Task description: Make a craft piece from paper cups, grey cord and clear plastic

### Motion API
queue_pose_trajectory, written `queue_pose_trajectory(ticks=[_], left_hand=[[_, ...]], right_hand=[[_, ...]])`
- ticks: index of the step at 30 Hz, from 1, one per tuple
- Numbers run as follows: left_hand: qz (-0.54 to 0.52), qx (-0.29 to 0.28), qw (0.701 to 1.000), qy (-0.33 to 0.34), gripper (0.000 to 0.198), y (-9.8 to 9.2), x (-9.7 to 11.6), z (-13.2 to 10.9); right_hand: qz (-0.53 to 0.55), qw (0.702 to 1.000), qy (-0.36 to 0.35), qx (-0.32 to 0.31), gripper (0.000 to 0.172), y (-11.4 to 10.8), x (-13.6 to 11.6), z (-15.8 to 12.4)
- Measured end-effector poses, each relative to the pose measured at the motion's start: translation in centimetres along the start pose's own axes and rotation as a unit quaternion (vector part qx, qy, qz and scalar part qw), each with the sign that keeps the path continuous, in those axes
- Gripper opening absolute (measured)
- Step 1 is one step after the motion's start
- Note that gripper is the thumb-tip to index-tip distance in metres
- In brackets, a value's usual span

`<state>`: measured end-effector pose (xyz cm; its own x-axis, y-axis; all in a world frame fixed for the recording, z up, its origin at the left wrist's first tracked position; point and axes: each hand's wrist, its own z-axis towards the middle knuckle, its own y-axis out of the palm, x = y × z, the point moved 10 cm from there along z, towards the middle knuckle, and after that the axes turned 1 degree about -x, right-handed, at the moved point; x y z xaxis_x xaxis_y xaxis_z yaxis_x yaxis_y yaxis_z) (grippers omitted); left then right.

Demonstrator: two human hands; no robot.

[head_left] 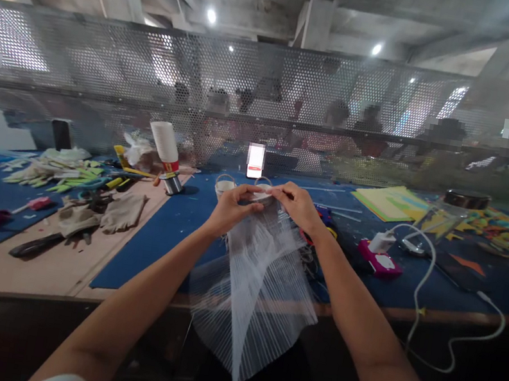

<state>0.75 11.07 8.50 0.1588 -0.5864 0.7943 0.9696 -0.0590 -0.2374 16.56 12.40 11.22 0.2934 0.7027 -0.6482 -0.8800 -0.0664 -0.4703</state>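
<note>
A sheet of sheer white pleated fabric point(256, 275) hangs from my hands over the table's front edge, tapering to a point below. My left hand point(233, 208) is closed at its gathered top, thumb and fingers pinching the left side. On the other side, my right hand point(299, 206) pinches the same top edge between thumb and fingertips. Between the two hands shows a pale rounded band point(260, 197); its exact kind I cannot make out. Just behind my left hand stands a small white container with a hoop-like rim point(225, 184).
A lit phone point(255, 161) leans at the mesh partition point(129, 65). Left are stacked paper cups point(165, 143) on a can and work gloves point(121, 214). Right are a magenta power strip point(379, 260), a white cable point(431, 272), a clear jar point(455, 214) and coloured sheets point(392, 202).
</note>
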Motion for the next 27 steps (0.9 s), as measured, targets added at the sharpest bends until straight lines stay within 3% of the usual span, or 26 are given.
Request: queue_pose_trajectory(ticks=[14, 27], left_hand=[[-0.001, -0.003, 1.000, 0.010, 0.035, -0.2, 0.6, 0.1], [-0.037, -0.011, 0.999, -0.011, 0.038, -0.2, -0.1, 0.1]], right_hand=[[0.079, 0.994, 0.074, -0.023, 0.029, 0.1, 1.4, 0.1], [0.116, 0.991, 0.071, -0.018, 0.030, 0.0, 1.8, 0.2]])
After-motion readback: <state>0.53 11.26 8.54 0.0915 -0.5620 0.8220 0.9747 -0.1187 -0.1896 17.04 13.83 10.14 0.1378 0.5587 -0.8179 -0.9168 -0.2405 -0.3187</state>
